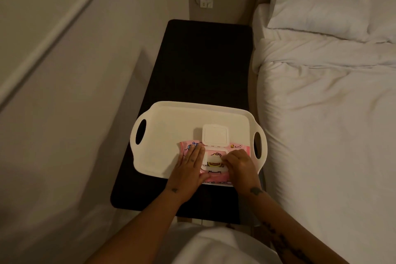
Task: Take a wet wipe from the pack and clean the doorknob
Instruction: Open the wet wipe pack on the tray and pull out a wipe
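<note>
Your right hand (237,164) pinches the wipe (215,158) at the pack's (214,178) opening, fingers closed on it. Your left hand (189,169) lies flat, fingers together, pressing the pack just beside. The lid (215,134) stands open beyond your fingertips; the tray (162,135) lies beneath.

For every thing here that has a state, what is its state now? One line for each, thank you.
Wipe pack: lying flat on the tray.
Pack lid: flipped open.
Wet wipe: sticking out of the opening.
Left hand: flat on the pack.
Right hand: fingers at the wipe.
Tray: on the dark table.
</note>
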`<action>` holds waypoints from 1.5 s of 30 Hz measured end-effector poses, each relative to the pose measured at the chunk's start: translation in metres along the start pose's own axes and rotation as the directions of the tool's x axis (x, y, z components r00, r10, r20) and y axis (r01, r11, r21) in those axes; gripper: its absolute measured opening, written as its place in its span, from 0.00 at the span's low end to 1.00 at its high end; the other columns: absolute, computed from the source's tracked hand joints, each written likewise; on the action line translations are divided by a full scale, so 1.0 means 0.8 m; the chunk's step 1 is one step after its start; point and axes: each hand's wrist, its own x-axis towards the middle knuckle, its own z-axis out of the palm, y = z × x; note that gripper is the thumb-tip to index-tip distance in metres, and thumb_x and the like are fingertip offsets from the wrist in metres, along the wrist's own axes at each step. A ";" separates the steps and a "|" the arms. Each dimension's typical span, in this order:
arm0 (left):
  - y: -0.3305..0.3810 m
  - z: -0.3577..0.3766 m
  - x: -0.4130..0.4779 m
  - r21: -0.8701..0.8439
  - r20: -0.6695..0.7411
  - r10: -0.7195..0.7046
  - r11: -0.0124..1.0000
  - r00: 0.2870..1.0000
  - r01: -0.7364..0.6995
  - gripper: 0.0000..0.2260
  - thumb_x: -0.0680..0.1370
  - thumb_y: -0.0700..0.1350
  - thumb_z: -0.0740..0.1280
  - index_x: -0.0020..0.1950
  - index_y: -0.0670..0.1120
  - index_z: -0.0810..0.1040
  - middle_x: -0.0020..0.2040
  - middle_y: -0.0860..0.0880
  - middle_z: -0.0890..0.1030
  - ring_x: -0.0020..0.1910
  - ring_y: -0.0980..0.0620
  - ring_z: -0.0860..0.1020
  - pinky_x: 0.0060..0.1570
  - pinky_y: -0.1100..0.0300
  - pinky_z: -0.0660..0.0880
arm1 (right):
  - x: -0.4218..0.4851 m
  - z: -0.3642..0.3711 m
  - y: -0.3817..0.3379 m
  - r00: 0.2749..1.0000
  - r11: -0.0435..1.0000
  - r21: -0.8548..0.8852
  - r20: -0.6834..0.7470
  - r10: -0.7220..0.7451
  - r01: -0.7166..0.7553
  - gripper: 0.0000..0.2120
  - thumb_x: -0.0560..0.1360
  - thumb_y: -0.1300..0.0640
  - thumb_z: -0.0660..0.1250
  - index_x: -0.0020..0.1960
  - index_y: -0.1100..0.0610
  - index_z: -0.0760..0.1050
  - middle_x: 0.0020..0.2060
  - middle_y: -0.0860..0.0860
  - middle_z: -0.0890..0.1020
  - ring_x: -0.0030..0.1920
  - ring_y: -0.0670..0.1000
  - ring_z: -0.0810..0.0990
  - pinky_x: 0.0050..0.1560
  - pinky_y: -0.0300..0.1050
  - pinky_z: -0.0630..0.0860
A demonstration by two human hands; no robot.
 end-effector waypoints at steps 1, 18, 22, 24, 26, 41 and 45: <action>-0.001 0.000 0.000 0.007 -0.002 0.006 1.000 1.000 -0.006 0.35 0.79 0.57 0.55 0.75 0.46 0.38 0.77 0.50 0.38 0.76 0.50 0.38 0.73 0.55 0.38 | -0.002 -0.001 0.002 1.000 1.000 -0.002 -0.016 0.006 -0.006 0.12 0.57 0.68 0.78 0.39 0.64 0.81 0.35 0.60 0.83 0.35 0.59 0.81 0.37 0.54 0.81; 0.002 -0.005 -0.003 -0.047 -0.025 0.021 0.999 0.999 -0.022 0.34 0.79 0.52 0.58 0.75 0.46 0.39 0.78 0.49 0.39 0.77 0.50 0.39 0.75 0.55 0.42 | -0.006 -0.002 0.007 0.937 0.872 0.355 0.036 0.347 -0.336 0.06 0.69 0.68 0.70 0.46 0.67 0.80 0.46 0.62 0.82 0.47 0.57 0.79 0.51 0.50 0.78; -0.001 -0.011 -0.010 -0.138 -0.049 0.034 0.990 0.998 -0.040 0.34 0.79 0.48 0.60 0.76 0.47 0.42 0.78 0.51 0.40 0.77 0.51 0.43 0.75 0.57 0.51 | -0.003 -0.013 0.013 0.909 0.809 0.434 0.064 0.411 -0.396 0.05 0.69 0.69 0.69 0.46 0.67 0.79 0.45 0.59 0.81 0.43 0.50 0.77 0.38 0.23 0.73; -0.002 -0.012 -0.013 -0.161 -0.052 0.033 0.986 0.998 -0.041 0.34 0.78 0.47 0.61 0.76 0.48 0.42 0.78 0.51 0.41 0.77 0.51 0.46 0.74 0.57 0.54 | -0.006 -0.018 0.016 0.903 0.795 0.447 0.080 0.421 -0.410 0.05 0.70 0.69 0.68 0.46 0.66 0.78 0.45 0.54 0.78 0.45 0.48 0.76 0.37 0.21 0.72; -0.002 -0.013 -0.013 -0.179 -0.050 0.026 0.983 0.998 -0.035 0.34 0.78 0.46 0.62 0.76 0.48 0.43 0.78 0.51 0.42 0.77 0.51 0.47 0.74 0.57 0.55 | -0.009 -0.020 0.020 0.896 0.776 0.469 0.089 0.435 -0.422 0.04 0.70 0.68 0.68 0.45 0.63 0.78 0.44 0.52 0.78 0.46 0.48 0.76 0.37 0.23 0.73; 0.014 -0.021 -0.010 -0.173 0.023 -0.013 0.985 1.000 0.016 0.39 0.78 0.43 0.62 0.74 0.51 0.34 0.78 0.51 0.47 0.77 0.52 0.45 0.74 0.45 0.45 | -0.013 -0.042 0.039 0.839 0.698 0.560 -0.010 0.545 -0.447 0.13 0.72 0.66 0.66 0.36 0.49 0.73 0.38 0.45 0.78 0.41 0.50 0.80 0.38 0.42 0.79; 0.012 -0.019 -0.011 -0.174 0.017 -0.029 0.984 0.999 0.032 0.39 0.78 0.44 0.63 0.75 0.51 0.35 0.78 0.51 0.47 0.77 0.52 0.46 0.74 0.45 0.45 | -0.012 -0.043 0.041 0.874 0.764 0.467 0.040 0.484 -0.444 0.04 0.71 0.66 0.68 0.43 0.59 0.77 0.42 0.51 0.79 0.45 0.54 0.80 0.40 0.39 0.77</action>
